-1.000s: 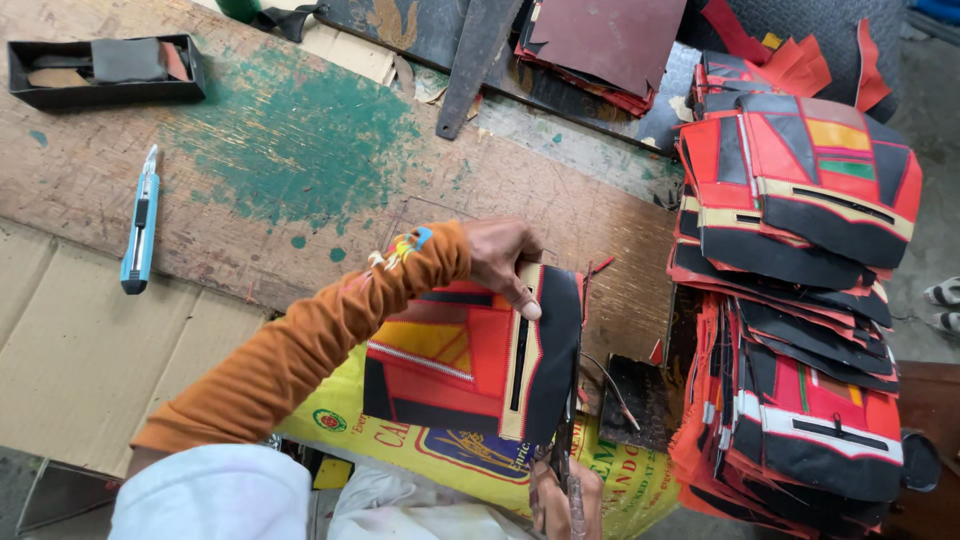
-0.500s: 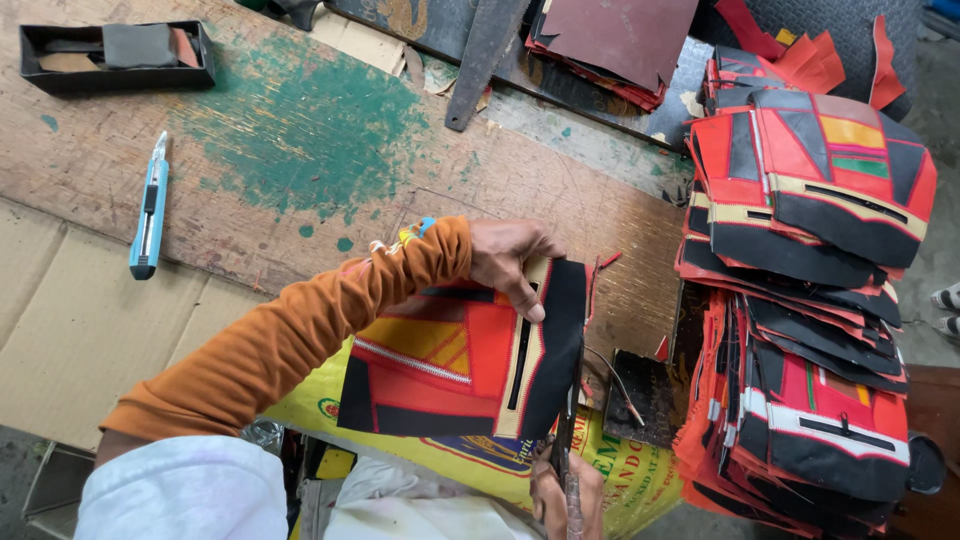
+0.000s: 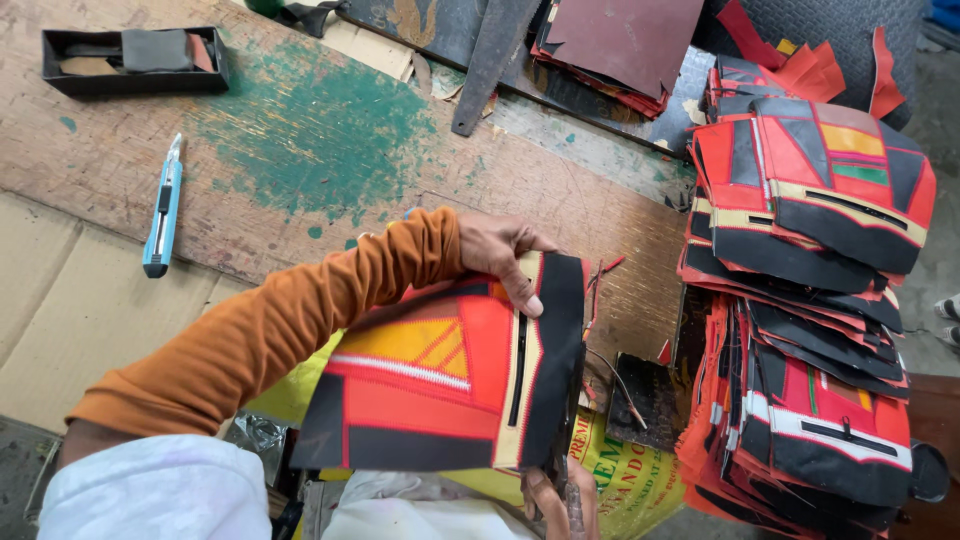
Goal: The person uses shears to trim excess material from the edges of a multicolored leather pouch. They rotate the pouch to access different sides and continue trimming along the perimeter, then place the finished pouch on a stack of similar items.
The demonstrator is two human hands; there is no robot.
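Note:
My left hand [image 3: 505,258], on an orange-sleeved arm, grips the top edge of a red, orange and black fabric panel [image 3: 430,390] with a cream zipper strip; the thumb presses beside the zipper. The panel hangs over my lap, just in front of the wooden table edge. My right hand [image 3: 562,502] shows only partly at the bottom of the frame, under the panel's lower right corner. Its fingers are curled around a thin dark tool [image 3: 556,468] that is mostly hidden.
A tall stack of similar red and black panels [image 3: 810,300] stands at the right. On the worn wooden table [image 3: 300,130] lie a blue utility knife [image 3: 162,210], a black tray [image 3: 130,62], a dark metal blade [image 3: 490,60] and maroon sheets [image 3: 625,40]. A yellow sack [image 3: 625,470] lies under the panel.
The panel has spread wider and come lower and leftward over my lap. My left hand stays on its top edge; the right hand stays at the lower corner.

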